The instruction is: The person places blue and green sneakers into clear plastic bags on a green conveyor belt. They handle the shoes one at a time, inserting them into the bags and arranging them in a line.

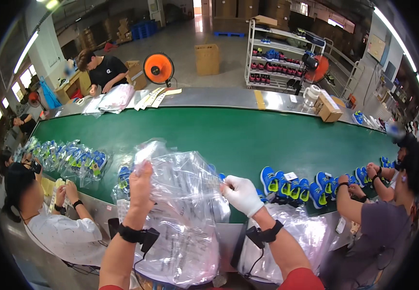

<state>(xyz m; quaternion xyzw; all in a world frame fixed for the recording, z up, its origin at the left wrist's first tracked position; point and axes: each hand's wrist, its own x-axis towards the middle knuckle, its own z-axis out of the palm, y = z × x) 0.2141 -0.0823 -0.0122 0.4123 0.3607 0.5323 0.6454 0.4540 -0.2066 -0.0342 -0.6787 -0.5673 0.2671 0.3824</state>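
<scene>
Holding one clear plastic bag [183, 193] up over the near edge of the green conveyor belt [229, 135], both hands grip it between them: the bare left hand [141, 186] is closed on the bag's left side, and the right hand [241, 194], in a white glove, pinches its right edge. Each wrist carries one black strap, two in all. Below the bag, against the near rim of the belt, hang two heaps of more clear bags, one under the left forearm [185, 251] and one under the right [291, 237].

On the belt, right of the held bag, stands a row of blue shoes with green soles [296, 186]; about eight can be made out, though the far ones blur. Left of the bag lies a cluster of shoes already in bags [69, 157], too overlapped to count.

Three other people work nearby: one at the belt's near left [55, 217], one at its near right [383, 212], and one beyond its far edge [101, 70]. Past the belt stand two orange fans [158, 69] and one white rack of shoes [277, 58].
</scene>
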